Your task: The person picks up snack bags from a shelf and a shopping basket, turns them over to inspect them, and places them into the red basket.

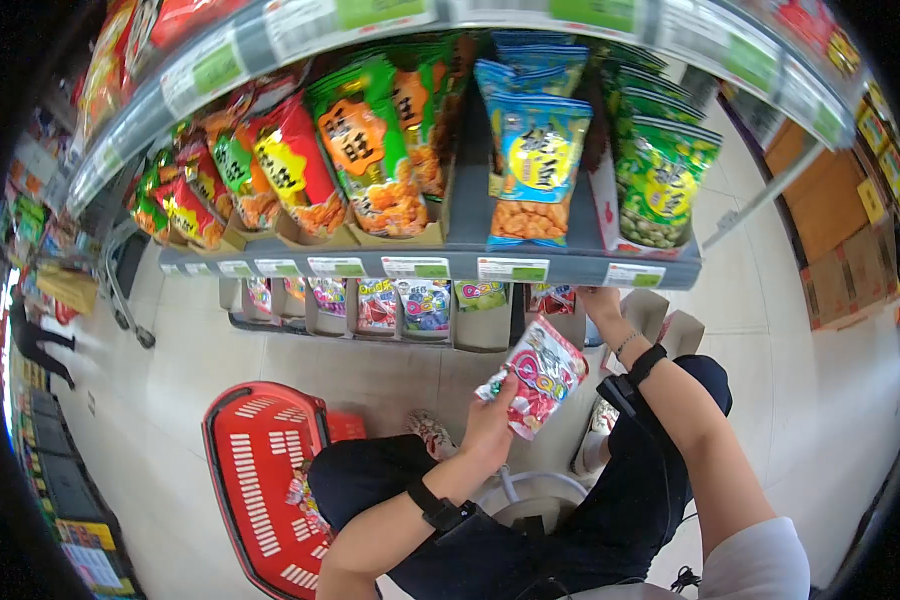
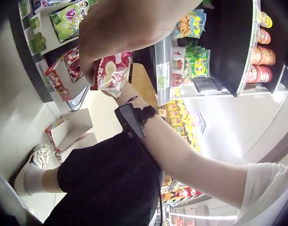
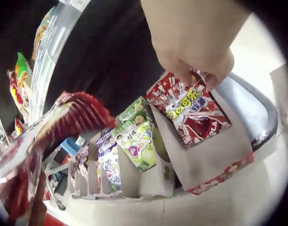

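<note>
My left hand (image 1: 488,432) holds a pink-and-white candy bag (image 1: 548,378) by its lower end, raised in front of the lower shelf. In the right wrist view this bag (image 3: 71,117) shows at the left, edge-on and blurred. My right hand (image 3: 196,52) reaches down below the upper shelf, fingers curled at the top edge of a red cola candy bag (image 3: 203,120). That bag leans inside a grey cardboard display box (image 3: 219,162) with a red printed rim. To its left in the right wrist view, a green candy bag (image 3: 139,141) stands in the adjoining box.
Overhead, a shelf edge (image 1: 420,262) carries snack bags, among them blue bags (image 1: 540,160) and green bags (image 1: 665,185). A red shopping basket (image 1: 255,450) with candy bags inside stands on the floor at left. Loose cardboard boxes (image 1: 682,330) lie near the right knee.
</note>
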{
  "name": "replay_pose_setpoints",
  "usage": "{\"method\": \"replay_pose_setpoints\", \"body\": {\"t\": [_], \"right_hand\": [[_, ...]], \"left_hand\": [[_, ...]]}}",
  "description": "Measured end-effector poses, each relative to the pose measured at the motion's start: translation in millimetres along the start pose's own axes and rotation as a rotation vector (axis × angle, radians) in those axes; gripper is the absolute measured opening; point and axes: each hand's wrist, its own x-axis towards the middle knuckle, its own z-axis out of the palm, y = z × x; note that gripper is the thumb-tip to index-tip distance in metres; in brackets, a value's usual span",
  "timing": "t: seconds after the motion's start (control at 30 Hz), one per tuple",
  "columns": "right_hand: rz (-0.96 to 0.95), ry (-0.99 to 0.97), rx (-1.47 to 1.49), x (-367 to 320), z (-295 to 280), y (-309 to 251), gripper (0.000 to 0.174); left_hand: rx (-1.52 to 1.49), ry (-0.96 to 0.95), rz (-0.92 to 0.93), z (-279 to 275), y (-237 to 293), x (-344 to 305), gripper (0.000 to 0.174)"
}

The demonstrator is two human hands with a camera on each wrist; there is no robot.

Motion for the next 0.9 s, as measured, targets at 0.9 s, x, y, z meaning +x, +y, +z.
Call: {"method": "replay_pose_setpoints", "body": {"t": [0.9], "right_hand": [[-0.749, -0.054, -0.776, 28.8, 14.7, -34.4, 0.046]], "left_hand": [[0.248, -0.253, 0.028, 26.7, -23.2, -71.7, 0.026]]}}
